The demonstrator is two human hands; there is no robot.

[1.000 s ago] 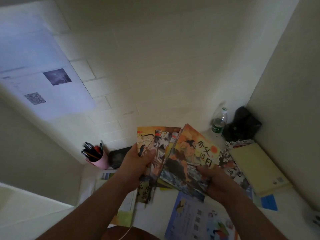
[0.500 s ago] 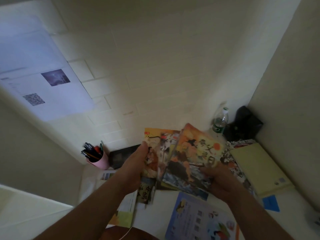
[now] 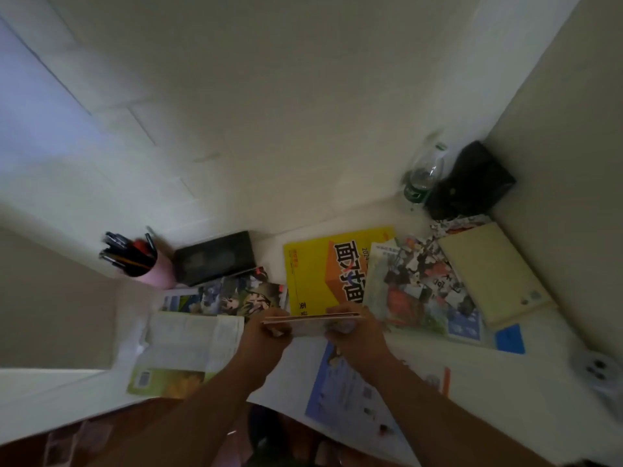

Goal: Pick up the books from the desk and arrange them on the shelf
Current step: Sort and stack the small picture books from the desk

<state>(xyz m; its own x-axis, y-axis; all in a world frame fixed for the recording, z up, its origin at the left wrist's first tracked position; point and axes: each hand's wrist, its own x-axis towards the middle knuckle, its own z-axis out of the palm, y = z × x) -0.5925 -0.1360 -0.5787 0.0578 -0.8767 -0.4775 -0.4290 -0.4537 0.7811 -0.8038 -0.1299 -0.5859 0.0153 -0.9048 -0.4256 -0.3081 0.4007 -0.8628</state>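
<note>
A thin stack of books (image 3: 312, 321) is held edge-on between both hands just above the white desk (image 3: 526, 392). My left hand (image 3: 266, 332) grips its left end and my right hand (image 3: 354, 332) grips its right end. More books lie flat on the desk: a yellow book (image 3: 320, 264) behind the hands, a collage-cover book (image 3: 421, 284) to its right, a pale yellow book (image 3: 488, 271) at far right, an illustrated book (image 3: 236, 294) and a pale green book (image 3: 188, 348) at left, a blue booklet (image 3: 344, 389) in front. No shelf is visible.
A pink cup of pens (image 3: 135, 261) and a black box (image 3: 215, 257) stand at the back left. A plastic bottle (image 3: 423, 176) and a black bag (image 3: 472, 180) fill the back right corner. White walls enclose the desk behind and at right.
The fanned books were squared together into one stack and lowered, now seen edge-on. The view tilted down, uncovering the yellow book on the desk.
</note>
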